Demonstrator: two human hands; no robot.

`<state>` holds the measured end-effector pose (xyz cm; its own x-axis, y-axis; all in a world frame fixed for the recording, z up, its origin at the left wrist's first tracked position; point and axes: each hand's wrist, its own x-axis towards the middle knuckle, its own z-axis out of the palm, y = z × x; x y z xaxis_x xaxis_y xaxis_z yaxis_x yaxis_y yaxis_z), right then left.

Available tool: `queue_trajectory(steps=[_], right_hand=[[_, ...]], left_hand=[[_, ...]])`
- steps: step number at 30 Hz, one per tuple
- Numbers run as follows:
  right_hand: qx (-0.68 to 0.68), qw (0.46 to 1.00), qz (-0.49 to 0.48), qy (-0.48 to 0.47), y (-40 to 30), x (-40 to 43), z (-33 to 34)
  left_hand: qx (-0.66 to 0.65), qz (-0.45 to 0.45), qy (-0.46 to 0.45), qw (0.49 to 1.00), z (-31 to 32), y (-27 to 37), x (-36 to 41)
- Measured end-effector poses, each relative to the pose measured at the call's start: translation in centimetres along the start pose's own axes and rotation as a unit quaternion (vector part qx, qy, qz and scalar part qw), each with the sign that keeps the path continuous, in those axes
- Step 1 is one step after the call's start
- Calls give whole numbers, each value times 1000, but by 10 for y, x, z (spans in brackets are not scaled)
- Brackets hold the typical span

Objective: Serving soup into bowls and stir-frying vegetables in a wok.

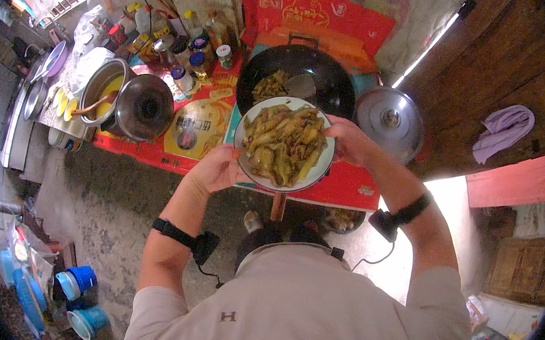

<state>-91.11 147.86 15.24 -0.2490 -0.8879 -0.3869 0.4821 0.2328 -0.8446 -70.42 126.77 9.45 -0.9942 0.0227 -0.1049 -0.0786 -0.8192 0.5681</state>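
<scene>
Both hands hold a round white plate with a dark rim, one at each side. It is heaped with cooked greenish-brown food, apparently vegetable pieces. My left hand grips the plate's lower left edge, and my right hand its right edge. Just beyond the plate sits a black wok. More of the same food lies at the wok's left, beside what looks like a metal spatula blade. The plate hides the wok's near rim.
A metal lid rests right of the wok. On the left stand a pot with yellow contents and a wooden spoon, a dark round lid, and several jars. Red printed sheeting covers the counter. Blue buckets stand on the floor.
</scene>
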Motion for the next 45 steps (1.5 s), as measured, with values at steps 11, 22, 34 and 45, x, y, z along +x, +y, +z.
queue_trajectory(steps=[11, 22, 34, 45], right_hand=[[-638, 736, -6, 225, 3, -3, -58], [-704, 691, 81, 141, -1, -9, -111], [-587, 806, -48, -59, -34, -62, -96], [-168, 949, 59, 259, 64, -25, -84]], left_hand=[[-10, 97, 152, 984, -28, -23, -67], [-66, 225, 256, 938, -50, -15, -58], [-59, 209, 259, 941, -71, -11, -58], [-77, 211, 285, 932, -60, -12, -16]])
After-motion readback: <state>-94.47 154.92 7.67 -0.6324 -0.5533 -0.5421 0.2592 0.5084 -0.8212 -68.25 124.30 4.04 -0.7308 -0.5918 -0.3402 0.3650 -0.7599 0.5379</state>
